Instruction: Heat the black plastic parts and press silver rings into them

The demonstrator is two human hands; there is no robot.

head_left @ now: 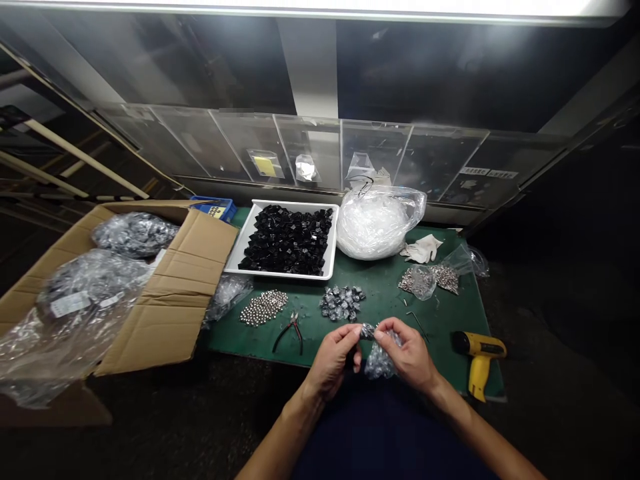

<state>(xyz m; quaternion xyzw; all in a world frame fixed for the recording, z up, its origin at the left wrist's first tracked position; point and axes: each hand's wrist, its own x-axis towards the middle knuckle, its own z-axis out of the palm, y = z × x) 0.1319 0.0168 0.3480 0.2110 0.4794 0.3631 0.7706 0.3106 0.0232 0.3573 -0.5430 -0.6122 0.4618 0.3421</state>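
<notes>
Close to the table's front edge, my left hand [333,353] pinches a small black part in clear plastic wrap [367,331] between thumb and fingers. My right hand [409,352] is closed on the other side of the same wrapped part. Below and beside my right hand lies a bunch of clear plastic wrapping [380,363], partly hidden by the fingers. A heap of wrapped black parts [343,303] lies just beyond my hands. To the left are red-handled pliers [291,333] and a pile of shiny metal balls [263,307]. A hex key [419,325] lies to the right.
A white tray [332,257] of black parts stands behind, beside a large clear plastic bag [375,223]. An open cardboard box [160,303] is at the left. On the right are a white glove [423,249], bags of small metal pieces [417,281] and a yellow heat gun [483,360].
</notes>
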